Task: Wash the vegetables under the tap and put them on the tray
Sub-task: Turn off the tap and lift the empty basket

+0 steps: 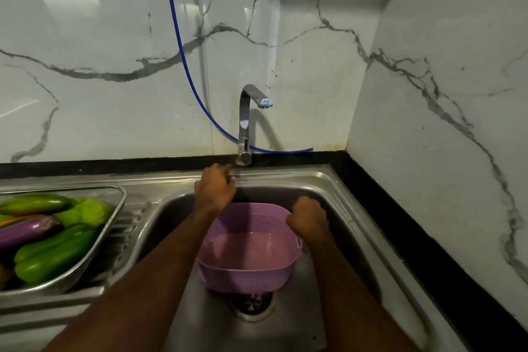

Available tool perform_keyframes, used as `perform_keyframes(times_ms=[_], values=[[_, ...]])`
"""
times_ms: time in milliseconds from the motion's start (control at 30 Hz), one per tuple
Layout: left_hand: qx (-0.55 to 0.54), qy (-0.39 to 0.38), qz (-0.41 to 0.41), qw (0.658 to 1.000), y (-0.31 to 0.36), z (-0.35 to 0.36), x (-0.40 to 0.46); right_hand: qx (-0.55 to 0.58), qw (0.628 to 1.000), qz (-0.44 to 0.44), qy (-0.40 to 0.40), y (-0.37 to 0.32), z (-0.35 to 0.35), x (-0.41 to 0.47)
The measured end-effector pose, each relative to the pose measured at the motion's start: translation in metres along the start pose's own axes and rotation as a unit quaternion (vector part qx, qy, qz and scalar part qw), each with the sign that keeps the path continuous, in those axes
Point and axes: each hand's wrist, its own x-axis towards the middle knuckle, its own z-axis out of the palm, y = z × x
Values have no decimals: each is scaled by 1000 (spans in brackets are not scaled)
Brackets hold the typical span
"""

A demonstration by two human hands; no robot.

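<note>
Far left: metal tray (114, 208) on the sink's drainboard (128, 240), loaded with the vegetables (54, 254): green ones front and back, a purple eggplant (27, 231) between them, a leafy green (87, 210) at the back right. None in the basin. Blue hose (183, 60) drops down the marble wall (100, 108) and runs behind the tap (245, 120), ending on the black surface (371, 194) edge. Left hand (215, 188) reaches over the back rim of the sink (337, 188), fingers curled near the tap base; cannot tell if it grips the lever, fingertips hidden. Tap spout sits above the basin, no water stream visible. Purple colander (248, 266) stands in the basin, just behind the drain (251, 301), between both forearms. Right hand (308, 216) curls over the colander's right back rim, gripping it.
</note>
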Motion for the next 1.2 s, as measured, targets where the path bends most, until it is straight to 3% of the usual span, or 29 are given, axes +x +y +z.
perform_keyframes(times_ms=[100, 167, 267, 433, 567, 833, 1000, 1200], values=[[66, 17, -128, 989, -39, -5, -37, -39, 998, 25, -46, 6, -1, -2], [79, -50, -213, 973, -56, -13, -64, -36, 997, 19, -62, 7, 2, -7], [-6, -149, -271, 951, -67, -18, -83, -27, 998, 16, -60, 5, 1, -11], [-139, -192, -307, 922, -70, -18, -86, -30, 998, -5, -58, 7, -1, -7], [-199, -199, -326, 902, -66, -31, -81, -9, 993, 6, -117, 4, -5, -6], [-230, -223, -316, 893, -55, -48, -91, 37, 993, 3, -109, 3, -17, -8], [-335, -192, -358, 850, -48, -62, -101, 189, 972, 23, -140, 11, -35, -14], [-459, -88, -330, 820, -30, -77, -115, 370, 913, 72, -159, 30, -47, -44]])
